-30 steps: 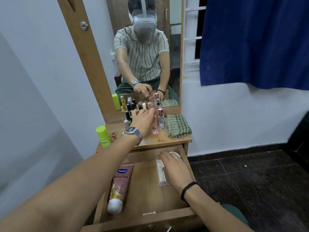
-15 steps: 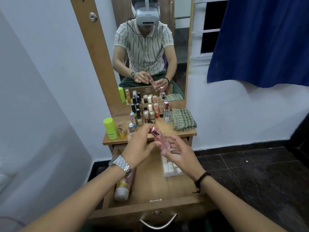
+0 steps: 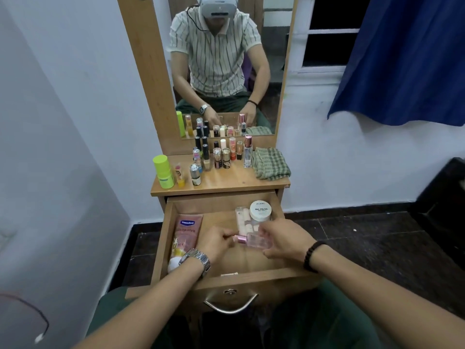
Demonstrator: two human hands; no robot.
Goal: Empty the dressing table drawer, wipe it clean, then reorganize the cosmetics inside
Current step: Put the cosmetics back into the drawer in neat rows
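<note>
Silver metal watch (image 3: 195, 258) on the left wrist, black bead bracelet (image 3: 312, 255) on the right, green trousers (image 3: 327, 321).

In the open drawer (image 3: 164, 238): one pink Vaseline tube (image 3: 185, 234), one white-lidded nail polish jar (image 3: 260, 211), one clear case of pale sticks (image 3: 243, 221), one pink-capped perfume bottle (image 3: 254, 240) lying between two hands. On the tabletop (image 3: 226, 180): one lime-green bottle (image 3: 163, 172), one folded checked cloth (image 3: 270, 162), one tall clear perfume bottle (image 3: 247, 152), roughly a dozen small upright cosmetics (image 3: 217, 157), exact count unclear.
</note>
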